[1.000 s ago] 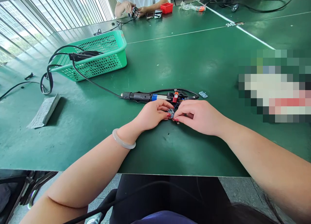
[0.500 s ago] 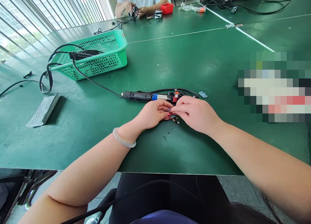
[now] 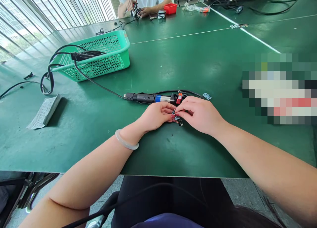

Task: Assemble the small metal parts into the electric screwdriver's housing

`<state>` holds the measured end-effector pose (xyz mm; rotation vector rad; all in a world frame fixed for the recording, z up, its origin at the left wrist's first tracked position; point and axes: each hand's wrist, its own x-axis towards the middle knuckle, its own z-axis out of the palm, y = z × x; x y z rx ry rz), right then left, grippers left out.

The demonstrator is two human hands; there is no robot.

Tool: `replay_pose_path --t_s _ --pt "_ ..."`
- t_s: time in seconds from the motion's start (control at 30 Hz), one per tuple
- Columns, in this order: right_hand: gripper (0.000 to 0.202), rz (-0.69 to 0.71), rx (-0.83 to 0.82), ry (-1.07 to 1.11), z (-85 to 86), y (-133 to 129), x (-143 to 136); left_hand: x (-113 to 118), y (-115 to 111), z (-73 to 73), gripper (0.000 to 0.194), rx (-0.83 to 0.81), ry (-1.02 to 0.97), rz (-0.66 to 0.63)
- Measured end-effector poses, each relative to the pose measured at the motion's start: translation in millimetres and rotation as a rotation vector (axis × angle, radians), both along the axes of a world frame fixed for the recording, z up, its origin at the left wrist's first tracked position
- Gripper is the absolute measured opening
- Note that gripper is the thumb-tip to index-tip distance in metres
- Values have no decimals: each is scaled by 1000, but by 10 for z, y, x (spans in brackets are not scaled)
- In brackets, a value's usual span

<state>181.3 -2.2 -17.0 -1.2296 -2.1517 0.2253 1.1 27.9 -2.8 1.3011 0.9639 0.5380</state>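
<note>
The person's left hand [image 3: 158, 116] and right hand [image 3: 201, 116] met over the green table [image 3: 173, 155], fingertips nearly together. Both were closed by pinching: the thumb and fingers of each gripped a small metal part [image 3: 177, 118], which showed only in bits between and just below the fingertips. Its finer shape was too small and too covered to make out. A pale bracelet [image 3: 126, 141] circled the left wrist.

Just beyond the hands lay a long black tool [image 3: 141, 98] with a blue band and a silvery section; a red piece [image 3: 179, 98] stood at its right end, close to the right hand's fingers. A thin black cord [image 3: 99, 86] ran from the tool's left end up to a green plastic basket [image 3: 106, 61], where dark cables [image 3: 86, 55] lay inside and hung over the rim.

A small pale blue piece [image 3: 206, 96] with fine markings rested past the right hand. To the left lay a paper packet [image 3: 46, 112] covered in rows of small print, too blurred to read. No brand or label could be made out on the tool or basket.

Across the table, another person [image 3: 145, 2] in a white shirt handled a dark object, with a red box [image 3: 170, 8] and a clear plastic bag [image 3: 194, 7] nearby.
</note>
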Motion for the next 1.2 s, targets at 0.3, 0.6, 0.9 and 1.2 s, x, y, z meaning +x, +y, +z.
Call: replay_pose_path --t_s 0.3,0.6,0.9,1.2 --pt "17 16 1 -12 21 -22 -10 -5 2 -1 20 2 3 -1" --pt "20 5 16 -44 22 -13 -7 -7 -2 1 18 2 -1 -14" --pt "19 7 10 -75 22 -18 -3 4 -17 37 25 25 19 -13" --pt "21 7 -3 -102 37 -22 -48 -7 5 2 25 64 -1 -25"
